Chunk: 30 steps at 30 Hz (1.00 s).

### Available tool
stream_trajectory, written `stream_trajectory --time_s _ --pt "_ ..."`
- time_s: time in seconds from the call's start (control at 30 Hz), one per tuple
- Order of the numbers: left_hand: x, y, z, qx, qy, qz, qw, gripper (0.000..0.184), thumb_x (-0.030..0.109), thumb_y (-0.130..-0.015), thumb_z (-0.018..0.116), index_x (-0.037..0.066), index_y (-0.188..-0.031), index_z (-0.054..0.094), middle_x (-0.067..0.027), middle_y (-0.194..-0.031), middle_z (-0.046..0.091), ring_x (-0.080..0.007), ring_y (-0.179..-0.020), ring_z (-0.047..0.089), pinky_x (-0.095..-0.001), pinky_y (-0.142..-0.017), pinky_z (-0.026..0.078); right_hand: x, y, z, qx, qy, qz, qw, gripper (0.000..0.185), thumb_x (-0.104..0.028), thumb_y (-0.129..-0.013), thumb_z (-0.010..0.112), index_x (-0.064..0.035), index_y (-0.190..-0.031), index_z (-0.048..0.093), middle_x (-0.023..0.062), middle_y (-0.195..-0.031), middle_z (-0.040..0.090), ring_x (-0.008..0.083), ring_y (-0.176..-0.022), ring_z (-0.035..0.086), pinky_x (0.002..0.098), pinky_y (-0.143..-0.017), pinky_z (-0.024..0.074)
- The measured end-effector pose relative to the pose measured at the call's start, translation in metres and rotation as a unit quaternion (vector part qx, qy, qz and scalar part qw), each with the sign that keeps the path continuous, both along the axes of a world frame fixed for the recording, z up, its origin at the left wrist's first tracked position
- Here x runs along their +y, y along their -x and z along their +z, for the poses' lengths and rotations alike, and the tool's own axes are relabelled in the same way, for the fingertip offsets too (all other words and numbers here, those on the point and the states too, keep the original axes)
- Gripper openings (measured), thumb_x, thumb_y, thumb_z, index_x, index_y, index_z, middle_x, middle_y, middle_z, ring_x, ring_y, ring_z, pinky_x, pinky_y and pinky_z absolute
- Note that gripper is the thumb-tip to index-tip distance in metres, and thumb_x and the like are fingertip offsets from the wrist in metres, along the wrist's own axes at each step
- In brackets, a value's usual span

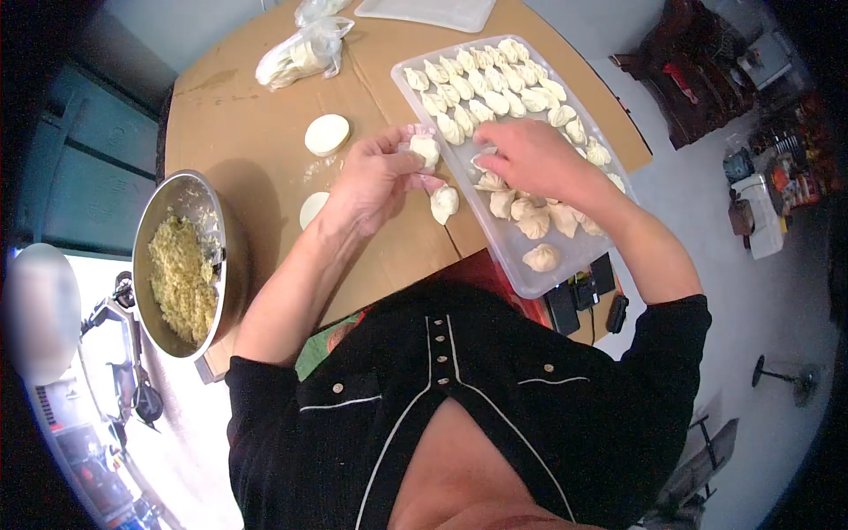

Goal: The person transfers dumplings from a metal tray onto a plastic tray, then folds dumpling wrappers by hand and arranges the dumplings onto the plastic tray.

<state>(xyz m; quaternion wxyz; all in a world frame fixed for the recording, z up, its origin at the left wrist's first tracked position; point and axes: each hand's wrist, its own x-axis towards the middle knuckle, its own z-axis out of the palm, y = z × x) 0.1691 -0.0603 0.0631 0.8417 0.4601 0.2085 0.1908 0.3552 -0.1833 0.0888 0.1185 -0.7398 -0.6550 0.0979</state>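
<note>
My left hand (386, 177) is closed over the cardboard-covered table, holding a white dumpling (425, 152) between thumb and fingers. Just below its fingertips is a second dumpling (444, 204); I cannot tell whether it is held or lying on the cardboard. My right hand (530, 159) reaches over the translucent plastic tray (505, 265), thumb and fingers bent around a pale piece of dough, seemingly a dumpling (482, 160), mostly hidden by them. Rows of white dumplings (496, 103) fill the tray's far part. Browner pleated dumplings (533, 223) sit nearer me, partly under my right wrist.
A metal bowl (231, 256) of yellowish chopped filling (181, 278) stands at the left edge. Round dough wrappers (328, 135) lie on the cardboard (256, 132). Plastic bags (305, 55) and a white lid or tray (428, 11) are at the far side. Black devices (579, 296) sit by the tray's near corner.
</note>
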Motion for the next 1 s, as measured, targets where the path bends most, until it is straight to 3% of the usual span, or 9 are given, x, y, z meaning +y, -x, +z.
stream_trajectory --time_s 0.17,0.3,0.37,0.47,0.53,0.73,0.83,1.0 --pt "-0.003 0.004 -0.003 -0.023 0.009 0.009 1.000 0.026 -0.009 -0.082 0.051 -0.006 -0.107 0.053 -0.0112 -0.095 0.061 -0.0184 -0.079 0.062 -0.0307 -0.071 0.056 0.002 0.004 -0.004 -0.032 0.014 0.031 0.999 0.018 -0.014 -0.082 0.059 -0.0037 -0.097 0.061 0.0169 -0.085 0.062 0.0337 -0.085 0.060 0.0437 -0.073 0.0471" --pt "-0.004 0.006 -0.012 -0.019 0.005 0.034 0.999 0.027 -0.009 -0.081 0.051 -0.005 -0.108 0.052 -0.0114 -0.095 0.062 -0.0183 -0.077 0.062 -0.0297 -0.071 0.056 -0.003 0.000 -0.009 -0.006 -0.047 0.090 0.995 0.018 -0.009 -0.082 0.058 -0.0023 -0.097 0.062 0.0166 -0.089 0.060 0.0330 -0.086 0.058 0.0438 -0.076 0.0463" --pt "-0.003 0.007 -0.016 -0.008 -0.029 0.027 0.999 0.026 -0.005 -0.085 0.052 -0.004 -0.111 0.052 -0.0121 -0.097 0.062 -0.0198 -0.087 0.062 -0.0331 -0.074 0.055 -0.004 -0.001 -0.010 0.015 -0.064 0.103 0.993 0.018 -0.008 -0.082 0.058 -0.0017 -0.098 0.062 0.0166 -0.090 0.059 0.0330 -0.086 0.058 0.0436 -0.077 0.0461" --pt "-0.005 0.007 -0.018 -0.023 -0.016 0.041 0.999 0.031 -0.011 -0.080 0.053 -0.006 -0.110 0.050 -0.0124 -0.093 0.061 -0.0182 -0.075 0.063 -0.0291 -0.067 0.055 -0.004 0.003 -0.007 0.063 -0.123 0.065 0.988 0.018 -0.011 -0.082 0.059 -0.0010 -0.097 0.061 0.0165 -0.088 0.060 0.0333 -0.084 0.058 0.0421 -0.075 0.0460" --pt "-0.007 0.007 -0.017 -0.018 -0.015 0.048 0.999 0.032 -0.011 -0.080 0.054 -0.006 -0.111 0.049 -0.0126 -0.091 0.061 -0.0187 -0.074 0.063 -0.0291 -0.067 0.055 -0.004 0.009 0.003 0.012 -0.013 -0.059 0.998 0.017 -0.015 -0.082 0.060 0.0000 -0.091 0.061 0.0170 -0.084 0.062 0.0324 -0.082 0.060 0.0406 -0.072 0.0463" --pt "-0.007 0.007 -0.018 -0.013 -0.017 0.050 0.999 0.032 -0.010 -0.081 0.054 -0.007 -0.113 0.048 -0.0131 -0.089 0.061 -0.0199 -0.073 0.063 -0.0301 -0.067 0.056 0.005 0.012 -0.006 0.010 -0.002 -0.085 0.996 0.021 -0.019 -0.080 0.064 0.0022 -0.078 0.059 0.0174 -0.073 0.062 0.0302 -0.070 0.063 0.0397 -0.065 0.0469" --pt "-0.007 0.007 -0.018 -0.013 -0.020 0.045 0.999 0.032 -0.010 -0.082 0.054 -0.007 -0.113 0.047 -0.0130 -0.089 0.061 -0.0200 -0.074 0.064 -0.0307 -0.068 0.057 0.010 0.014 -0.004 0.072 -0.001 -0.098 0.993 0.022 -0.018 -0.078 0.064 0.0030 -0.077 0.059 0.0179 -0.072 0.062 0.0291 -0.068 0.062 0.0391 -0.063 0.0469" --pt "-0.007 0.007 -0.020 -0.016 -0.037 0.039 0.998 0.033 -0.010 -0.082 0.054 -0.007 -0.115 0.046 -0.0132 -0.090 0.062 -0.0202 -0.076 0.065 -0.0309 -0.069 0.057 0.014 0.012 -0.007 0.078 0.010 -0.086 0.993 0.022 -0.018 -0.078 0.064 0.0034 -0.076 0.059 0.0175 -0.069 0.062 0.0281 -0.067 0.063 0.0384 -0.061 0.0469"
